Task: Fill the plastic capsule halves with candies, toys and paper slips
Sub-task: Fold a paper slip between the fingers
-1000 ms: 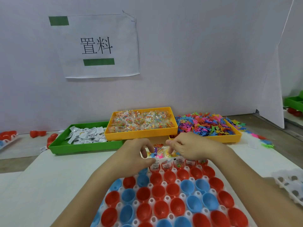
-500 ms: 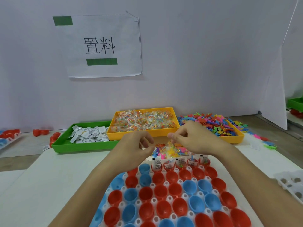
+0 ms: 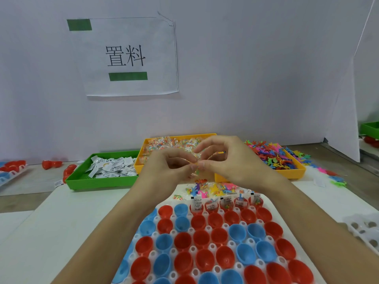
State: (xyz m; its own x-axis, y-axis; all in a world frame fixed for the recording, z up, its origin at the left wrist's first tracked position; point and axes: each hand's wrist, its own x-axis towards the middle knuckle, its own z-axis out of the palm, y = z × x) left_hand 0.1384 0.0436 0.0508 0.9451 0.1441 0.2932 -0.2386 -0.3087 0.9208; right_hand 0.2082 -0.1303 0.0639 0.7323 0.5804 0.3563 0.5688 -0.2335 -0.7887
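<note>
Room is tight up front: the white capsule rack (image 3: 268, 203) sits close to the near edge of the white table (image 3: 61, 222), with the green tray of paper slips (image 3: 102, 182), the orange tray of wrapped candies (image 3: 143, 148) and the orange tray of plastic toys (image 3: 295, 171) lined up behind it. Both hands are raised over the rack's far row, left hand (image 3: 164, 169) and right hand (image 3: 229, 160) together pinching a clear candy packet (image 3: 195, 171) between fingertips. Red and blue capsule halves (image 3: 219, 236) mostly sit bare; the far row holds slips. Wall sign (image 3: 127, 56) reads 置料.
</note>
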